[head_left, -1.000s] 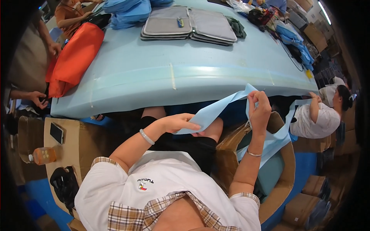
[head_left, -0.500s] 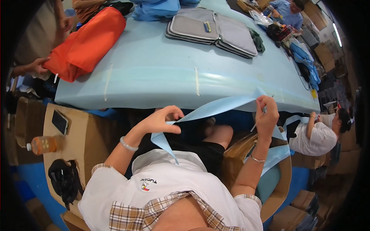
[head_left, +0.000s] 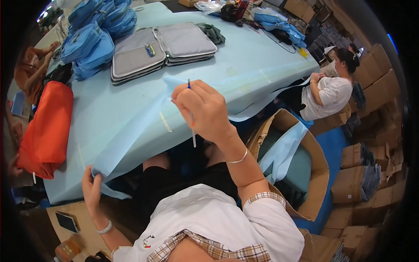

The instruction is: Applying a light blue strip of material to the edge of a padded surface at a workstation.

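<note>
A long light blue fabric strip [head_left: 131, 131] stretches on a slant between my two hands, over the front edge of the table. My left hand [head_left: 92, 187] is closed on its lower left part, and a short tail hangs past the fingers. My right hand [head_left: 203, 109] pinches the other end near the middle of the view. In the same fist sits a slim pen [head_left: 194, 139], its blue tip sticking up and its pale shaft pointing down. What the right fingertips do under the hand is partly hidden.
On the light blue table [head_left: 244, 65] lie a grey open organizer [head_left: 139, 52], blue bags [head_left: 94, 43] and a red-orange fabric bundle [head_left: 50, 131]. At my right stands an open carton [head_left: 321, 174] with more strip in it. A person in white [head_left: 327, 91] sits beyond. A phone [head_left: 67, 222] lies left.
The view has swung to the right. My hands have moved farther apart, drawing the strip out longer. My left fingers, loosely spread before, have closed on the strip.
</note>
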`<control>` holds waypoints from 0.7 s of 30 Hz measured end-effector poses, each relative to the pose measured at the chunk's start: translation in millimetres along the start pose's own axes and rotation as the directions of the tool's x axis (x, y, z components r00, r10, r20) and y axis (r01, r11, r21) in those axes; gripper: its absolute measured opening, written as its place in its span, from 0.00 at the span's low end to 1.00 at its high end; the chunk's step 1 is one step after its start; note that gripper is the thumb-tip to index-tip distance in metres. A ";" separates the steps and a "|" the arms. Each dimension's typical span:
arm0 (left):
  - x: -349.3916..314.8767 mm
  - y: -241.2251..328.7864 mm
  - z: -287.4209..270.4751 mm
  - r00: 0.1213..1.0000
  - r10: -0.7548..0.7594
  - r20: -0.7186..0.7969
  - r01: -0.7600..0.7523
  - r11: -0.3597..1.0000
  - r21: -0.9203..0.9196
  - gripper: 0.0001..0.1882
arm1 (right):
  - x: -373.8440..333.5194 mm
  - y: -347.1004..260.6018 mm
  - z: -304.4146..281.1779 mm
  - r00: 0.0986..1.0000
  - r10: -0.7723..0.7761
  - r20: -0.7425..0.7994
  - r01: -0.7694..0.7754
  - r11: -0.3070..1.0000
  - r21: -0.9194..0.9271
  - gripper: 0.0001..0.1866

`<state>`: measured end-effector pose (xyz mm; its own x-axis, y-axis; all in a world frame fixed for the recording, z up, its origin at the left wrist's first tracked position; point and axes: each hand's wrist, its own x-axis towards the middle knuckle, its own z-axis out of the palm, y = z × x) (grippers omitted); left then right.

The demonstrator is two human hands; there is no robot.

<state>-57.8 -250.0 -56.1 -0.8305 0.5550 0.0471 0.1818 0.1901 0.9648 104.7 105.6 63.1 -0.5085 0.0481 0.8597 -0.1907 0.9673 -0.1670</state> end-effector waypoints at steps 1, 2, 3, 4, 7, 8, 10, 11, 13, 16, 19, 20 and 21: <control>3.8 -4.1 -10.9 1.000 0.002 0.003 -0.002 1.000 0.003 0.11 | 2.4 -3.8 2.2 1.000 -0.017 0.005 0.017 1.000 0.005 0.13; 8.4 -9.2 -23.4 1.000 -0.004 -0.013 0.005 0.996 0.092 0.11 | 4.7 -6.1 4.1 0.999 -0.035 0.010 0.035 0.999 0.011 0.13; 6.9 -9.4 -33.9 0.999 -0.015 -0.044 0.023 0.982 0.186 0.12 | 7.4 -8.6 10.0 0.999 -0.037 0.008 0.036 0.999 0.026 0.13; 5.1 -8.2 -41.3 0.998 -0.021 -0.060 0.032 0.981 0.192 0.12 | 10.2 -11.0 16.1 0.998 -0.053 0.017 0.053 0.998 0.040 0.12; -8.6 -3.6 -66.6 0.938 0.125 -0.323 -0.002 0.935 0.355 0.13 | 16.6 -16.1 33.0 0.993 -0.104 0.051 0.100 0.992 0.079 0.10; -6.7 7.0 -74.0 0.969 0.094 -0.227 -0.003 0.928 0.374 0.14 | 15.8 -15.2 36.8 0.990 -0.116 0.078 0.112 0.992 0.054 0.09; 9.9 24.5 -66.9 0.979 0.056 -0.198 0.038 0.896 0.443 0.15 | 9.1 -0.5 38.6 0.993 -0.114 0.020 0.112 0.990 0.083 0.03; 15.7 18.0 -67.4 0.957 0.145 -0.252 0.022 0.829 0.559 0.16 | 6.3 7.2 36.2 0.997 -0.076 0.001 0.076 0.996 0.041 0.04; 31.9 30.1 -62.9 0.966 0.116 -0.230 0.033 0.829 0.558 0.15 | 4.4 17.9 33.1 0.998 0.056 0.032 -0.056 0.998 -0.008 0.08; 33.1 33.5 -74.1 0.991 -0.012 -0.132 0.079 0.852 0.517 0.15 | 9.9 19.9 37.8 0.990 0.117 0.081 -0.113 0.992 -0.053 0.10; 35.7 27.4 -90.8 0.998 -0.069 -0.008 0.065 0.881 0.470 0.14 | 10.5 31.5 40.4 0.989 0.132 0.066 -0.129 0.991 -0.046 0.11; 35.1 23.9 -96.1 0.997 -0.072 -0.025 0.075 0.880 0.469 0.14 | 8.8 36.7 41.1 0.978 0.197 0.063 -0.193 0.979 -0.068 0.12; 38.1 22.1 -99.1 0.993 -0.116 0.026 0.091 0.882 0.462 0.13 | 8.5 45.8 39.3 0.992 0.117 0.038 -0.115 0.992 -0.056 0.13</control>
<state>-137.7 -304.9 -7.4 -0.8320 0.5501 -0.0718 0.3283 0.5927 0.7355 58.7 140.5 43.8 -0.5589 0.1513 0.8154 -0.0836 0.9679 -0.2369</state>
